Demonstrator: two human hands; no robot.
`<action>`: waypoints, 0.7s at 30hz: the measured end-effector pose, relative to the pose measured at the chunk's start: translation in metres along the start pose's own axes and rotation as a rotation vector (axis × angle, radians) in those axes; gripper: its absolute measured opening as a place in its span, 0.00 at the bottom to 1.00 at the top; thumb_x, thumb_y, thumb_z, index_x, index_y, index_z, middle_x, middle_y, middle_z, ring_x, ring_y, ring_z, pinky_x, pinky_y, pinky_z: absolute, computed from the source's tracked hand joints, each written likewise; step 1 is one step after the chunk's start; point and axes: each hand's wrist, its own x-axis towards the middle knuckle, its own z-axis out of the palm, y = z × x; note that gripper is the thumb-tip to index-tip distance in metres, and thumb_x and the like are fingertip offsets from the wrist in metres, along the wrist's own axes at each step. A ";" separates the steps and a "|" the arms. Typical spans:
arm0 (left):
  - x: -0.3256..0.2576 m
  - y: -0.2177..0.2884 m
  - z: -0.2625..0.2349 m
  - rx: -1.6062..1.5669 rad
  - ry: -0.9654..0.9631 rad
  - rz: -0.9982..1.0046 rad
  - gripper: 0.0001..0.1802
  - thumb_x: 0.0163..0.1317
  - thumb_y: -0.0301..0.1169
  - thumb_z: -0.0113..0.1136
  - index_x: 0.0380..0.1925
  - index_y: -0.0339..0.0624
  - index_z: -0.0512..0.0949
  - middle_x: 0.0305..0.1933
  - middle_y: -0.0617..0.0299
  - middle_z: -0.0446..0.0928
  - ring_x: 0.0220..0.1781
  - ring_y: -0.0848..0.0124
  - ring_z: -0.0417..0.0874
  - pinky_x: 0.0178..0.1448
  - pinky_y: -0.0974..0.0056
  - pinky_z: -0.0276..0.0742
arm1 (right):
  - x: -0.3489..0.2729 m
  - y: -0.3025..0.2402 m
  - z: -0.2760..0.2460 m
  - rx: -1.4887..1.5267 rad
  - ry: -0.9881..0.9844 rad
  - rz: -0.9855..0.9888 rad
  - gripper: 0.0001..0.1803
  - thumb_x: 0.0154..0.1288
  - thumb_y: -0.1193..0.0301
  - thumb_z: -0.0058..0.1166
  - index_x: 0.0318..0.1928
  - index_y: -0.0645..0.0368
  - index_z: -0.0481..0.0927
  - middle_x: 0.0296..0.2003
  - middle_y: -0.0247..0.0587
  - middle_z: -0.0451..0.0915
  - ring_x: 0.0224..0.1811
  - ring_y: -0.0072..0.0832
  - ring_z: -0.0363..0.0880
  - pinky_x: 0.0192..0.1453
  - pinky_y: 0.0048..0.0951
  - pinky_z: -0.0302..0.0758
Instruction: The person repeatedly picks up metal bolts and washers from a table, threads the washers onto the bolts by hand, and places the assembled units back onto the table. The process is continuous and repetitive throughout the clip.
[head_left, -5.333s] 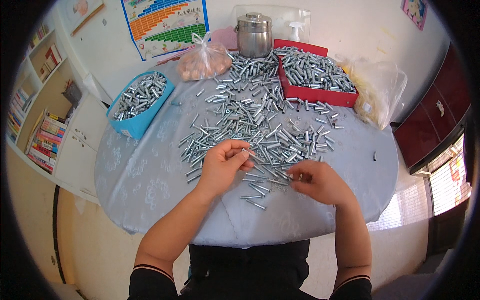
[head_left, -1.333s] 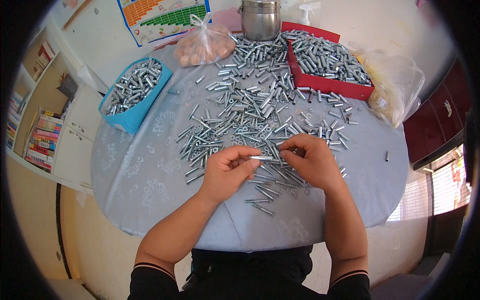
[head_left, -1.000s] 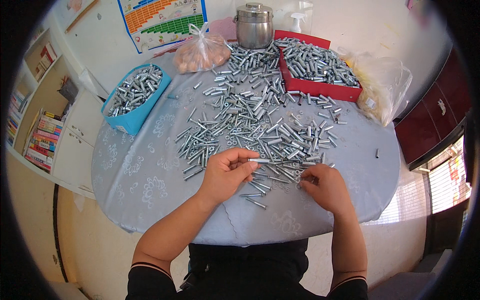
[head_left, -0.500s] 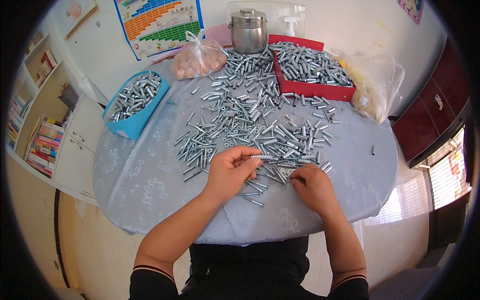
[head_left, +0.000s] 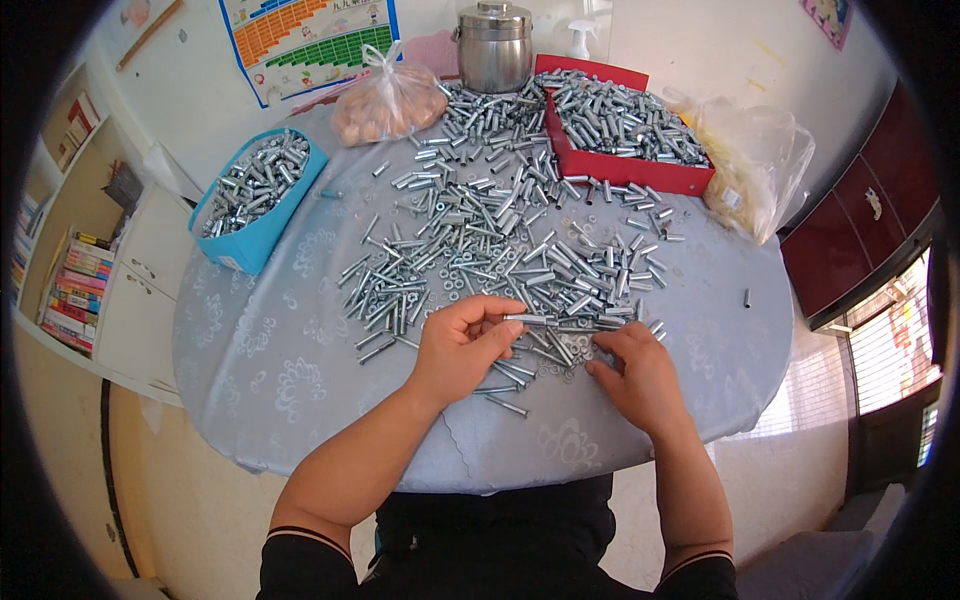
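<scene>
Over the satiny counter (head_left: 570, 440), our left hand (head_left: 460, 345) pinches a smooth, shiny metal tube (head_left: 532, 319). From it, our right hand (head_left: 642, 375) curls at four o'clock; we cannot tell if it grips anything. Slim metal cylinders (head_left: 506, 215) heap at twelve, with a red box (head_left: 635, 178) at one, a rounded blue tub (head_left: 250, 243) at ten.
</scene>
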 end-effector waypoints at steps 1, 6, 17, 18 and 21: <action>-0.001 0.000 0.000 -0.009 -0.003 -0.003 0.12 0.63 0.23 0.60 0.46 0.34 0.80 0.34 0.63 0.82 0.29 0.82 0.78 0.33 0.76 0.74 | -0.003 0.003 0.002 -0.028 0.030 -0.004 0.13 0.55 0.72 0.62 0.43 0.58 0.83 0.39 0.45 0.78 0.40 0.44 0.79 0.45 0.40 0.76; -0.001 -0.001 -0.001 -0.020 -0.026 0.015 0.12 0.62 0.23 0.61 0.46 0.34 0.80 0.33 0.63 0.81 0.29 0.82 0.77 0.32 0.76 0.73 | -0.009 0.011 0.005 -0.062 0.132 0.015 0.12 0.55 0.71 0.63 0.41 0.57 0.83 0.38 0.43 0.78 0.38 0.43 0.79 0.42 0.39 0.77; -0.002 -0.003 0.000 0.011 -0.047 0.005 0.12 0.62 0.22 0.60 0.47 0.33 0.79 0.36 0.58 0.83 0.28 0.81 0.78 0.32 0.76 0.74 | -0.001 0.005 0.009 -0.016 0.114 -0.059 0.08 0.53 0.71 0.64 0.35 0.58 0.83 0.34 0.42 0.78 0.36 0.42 0.79 0.39 0.38 0.76; -0.002 -0.003 -0.001 0.014 -0.050 0.003 0.12 0.62 0.22 0.60 0.47 0.33 0.79 0.36 0.58 0.83 0.28 0.81 0.78 0.32 0.76 0.74 | 0.000 0.005 0.009 -0.006 0.103 -0.048 0.08 0.53 0.71 0.64 0.34 0.58 0.83 0.34 0.42 0.78 0.36 0.42 0.79 0.39 0.38 0.76; -0.002 -0.004 -0.001 0.024 -0.052 -0.003 0.12 0.63 0.22 0.60 0.47 0.33 0.79 0.36 0.58 0.83 0.28 0.81 0.78 0.33 0.76 0.74 | 0.004 0.005 0.007 0.030 0.060 -0.015 0.07 0.53 0.72 0.63 0.34 0.58 0.82 0.34 0.43 0.78 0.36 0.42 0.79 0.38 0.37 0.76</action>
